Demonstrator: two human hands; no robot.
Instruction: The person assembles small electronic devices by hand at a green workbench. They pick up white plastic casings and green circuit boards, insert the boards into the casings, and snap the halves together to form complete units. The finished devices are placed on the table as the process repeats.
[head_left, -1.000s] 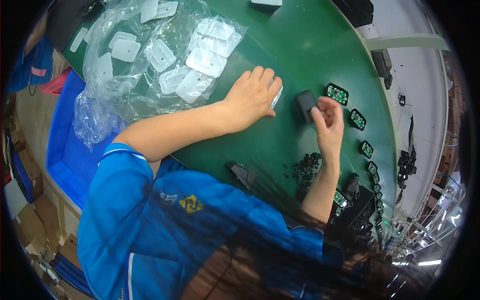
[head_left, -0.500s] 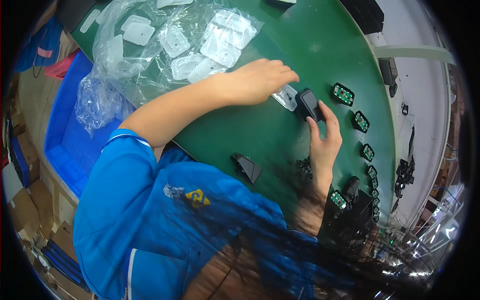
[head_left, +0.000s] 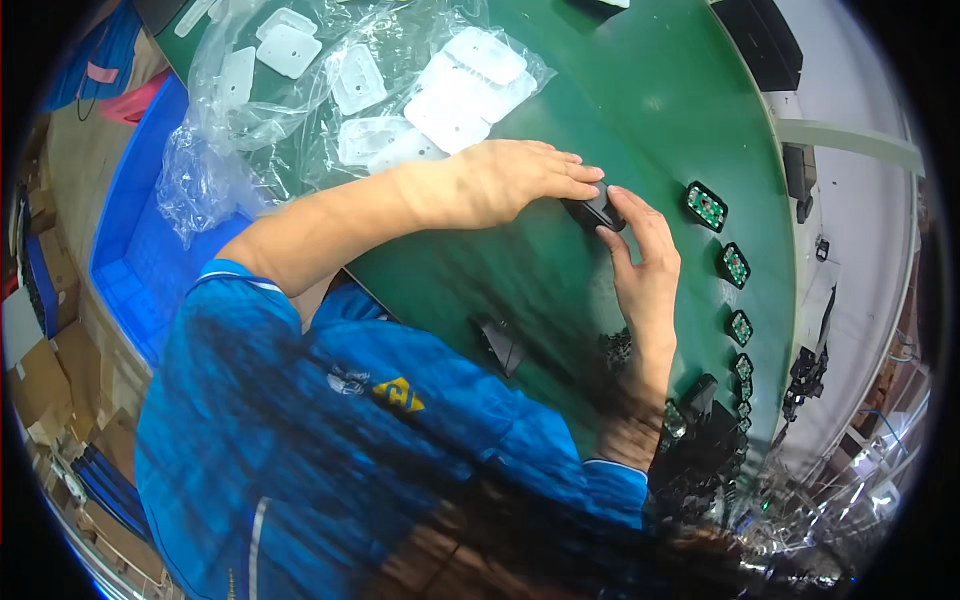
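Note:
A small black plastic housing lies low over the green table between my two hands. My right hand grips its near right side between thumb and fingers. From the left, my left hand reaches across and closes its fingers over the housing's upper left end. Its thumb is hidden. Much of the housing is covered by fingers, and I cannot tell whether anything sits beneath it. Left of my left hand, several translucent white plates rest on a clear plastic bag.
Down the table's right edge runs a row of black housings with green circuit boards. A dark angular part lies near my body, and small black pieces sit by my right wrist. A blue bin stands at the left. Hair blurs the lower area.
My left hand has moved right onto the black housing, which has tipped lower between both hands. The translucent plate that lay beside the housing no longer shows. The whole view has shifted slightly.

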